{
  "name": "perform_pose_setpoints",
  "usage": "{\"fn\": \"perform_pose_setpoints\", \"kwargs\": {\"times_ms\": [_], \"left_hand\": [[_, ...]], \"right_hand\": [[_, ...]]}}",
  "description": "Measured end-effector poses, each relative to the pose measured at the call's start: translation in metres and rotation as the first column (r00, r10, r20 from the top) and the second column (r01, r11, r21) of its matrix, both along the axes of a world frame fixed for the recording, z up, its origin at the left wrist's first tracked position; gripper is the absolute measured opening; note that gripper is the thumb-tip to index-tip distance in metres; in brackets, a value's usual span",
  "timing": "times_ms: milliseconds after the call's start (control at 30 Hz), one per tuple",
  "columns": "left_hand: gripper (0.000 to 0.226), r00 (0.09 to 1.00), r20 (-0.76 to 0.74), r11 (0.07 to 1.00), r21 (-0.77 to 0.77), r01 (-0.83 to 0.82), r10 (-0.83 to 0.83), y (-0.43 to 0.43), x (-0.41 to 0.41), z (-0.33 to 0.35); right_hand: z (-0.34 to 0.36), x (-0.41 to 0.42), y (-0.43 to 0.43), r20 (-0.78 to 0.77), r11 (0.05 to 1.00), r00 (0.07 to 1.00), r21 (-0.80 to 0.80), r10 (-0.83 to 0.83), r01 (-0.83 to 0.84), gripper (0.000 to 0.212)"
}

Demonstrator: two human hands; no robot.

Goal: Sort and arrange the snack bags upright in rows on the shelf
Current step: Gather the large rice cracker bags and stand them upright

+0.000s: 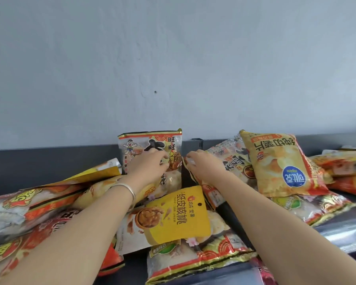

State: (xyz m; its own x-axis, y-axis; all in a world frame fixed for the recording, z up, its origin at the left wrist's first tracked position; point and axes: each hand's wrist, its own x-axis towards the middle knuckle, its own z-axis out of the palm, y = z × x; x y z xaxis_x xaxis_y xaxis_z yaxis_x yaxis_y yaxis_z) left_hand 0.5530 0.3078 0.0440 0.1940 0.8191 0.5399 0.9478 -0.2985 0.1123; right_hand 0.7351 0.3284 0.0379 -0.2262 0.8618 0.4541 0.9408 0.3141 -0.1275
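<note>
Colours: upright bag [150,146] white, red-and-gold border, cartoon figure; tilted bag [226,157] white, black lettering, red scallops; walnut pouch [173,217] yellow; chip bag [280,161] yellow, blue oval logo; wall [173,58] pale grey; bracelet [125,188] silver.

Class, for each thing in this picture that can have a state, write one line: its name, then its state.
cartoon bag: upright at the shelf's back
walnut bag: lying flat on the pile
chip bag: leaning, print upside down
red-edged bag: tilted, top edge pinched
left hand: grips the cartoon bag
right hand: pinches the red-edged bag
</note>
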Motion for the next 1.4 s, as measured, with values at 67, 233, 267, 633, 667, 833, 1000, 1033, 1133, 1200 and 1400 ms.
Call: {"fn": "perform_pose_setpoints", "kwargs": {"times_ms": [67, 233, 267, 633, 667, 833, 1000, 1033, 1133, 1200, 1400], "left_hand": [[0.038, 0.995, 0.018, 0.991, -0.087, 0.101, -0.100, 0.003, 0.029, -0.002], [0.054, 0.967, 0.017, 0.939, -0.234, 0.252, -0.256, 0.020, 0.091, -0.012], [0.057, 0.962, 0.033, 0.929, -0.250, 0.272, -0.273, 0.026, 0.101, -0.013], [0.084, 0.985, 0.019, 0.964, -0.202, 0.173, -0.173, 0.086, 0.201, 0.001], [0.088, 0.991, -0.018, 0.972, -0.195, 0.128, -0.134, 0.089, 0.206, 0.002], [0.108, 0.998, -0.068, 0.955, -0.293, -0.038, 0.019, 0.097, 0.224, 0.013], [0.116, 0.983, -0.115, 0.947, -0.273, -0.167, 0.141, 0.100, 0.237, 0.012], [0.116, 0.981, -0.108, 0.942, -0.279, -0.186, 0.161, 0.099, 0.238, 0.012], [0.098, 0.974, -0.080, 0.917, -0.329, -0.227, 0.213, 0.095, 0.235, 0.009], [0.082, 0.971, -0.035, 0.906, -0.352, -0.233, 0.236, 0.093, 0.231, 0.005], [0.051, 0.968, 0.091, 0.879, -0.445, -0.170, 0.234, 0.084, 0.225, -0.017]], "right_hand": [[-0.001, 0.025, -0.005, 0.163, 0.984, 0.972, 0.092, -0.169, 0.156, 0.034], [-0.005, 0.087, -0.017, 0.342, 0.906, 0.841, 0.228, -0.419, 0.358, 0.048], [-0.006, 0.098, -0.016, 0.330, 0.910, 0.851, 0.215, -0.409, 0.354, 0.049], [0.004, 0.197, 0.020, 0.198, 0.966, 0.945, 0.065, -0.260, 0.252, 0.043], [0.004, 0.204, 0.024, 0.187, 0.975, 0.957, 0.064, -0.223, 0.215, 0.045], [0.012, 0.240, 0.036, 0.109, 0.948, 0.957, 0.204, -0.269, 0.243, 0.058], [-0.009, 0.273, 0.048, 0.201, 0.884, 0.865, 0.194, -0.460, 0.425, 0.059], [-0.016, 0.276, 0.050, 0.258, 0.899, 0.862, 0.173, -0.437, 0.403, 0.057], [-0.017, 0.274, 0.055, 0.269, 0.939, 0.899, 0.097, -0.344, 0.330, 0.050], [-0.009, 0.265, 0.056, 0.135, 0.973, 0.965, -0.024, -0.223, 0.229, 0.046], [-0.013, 0.245, 0.041, -0.356, 0.950, 0.930, -0.311, -0.088, -0.029, 0.029]]}}
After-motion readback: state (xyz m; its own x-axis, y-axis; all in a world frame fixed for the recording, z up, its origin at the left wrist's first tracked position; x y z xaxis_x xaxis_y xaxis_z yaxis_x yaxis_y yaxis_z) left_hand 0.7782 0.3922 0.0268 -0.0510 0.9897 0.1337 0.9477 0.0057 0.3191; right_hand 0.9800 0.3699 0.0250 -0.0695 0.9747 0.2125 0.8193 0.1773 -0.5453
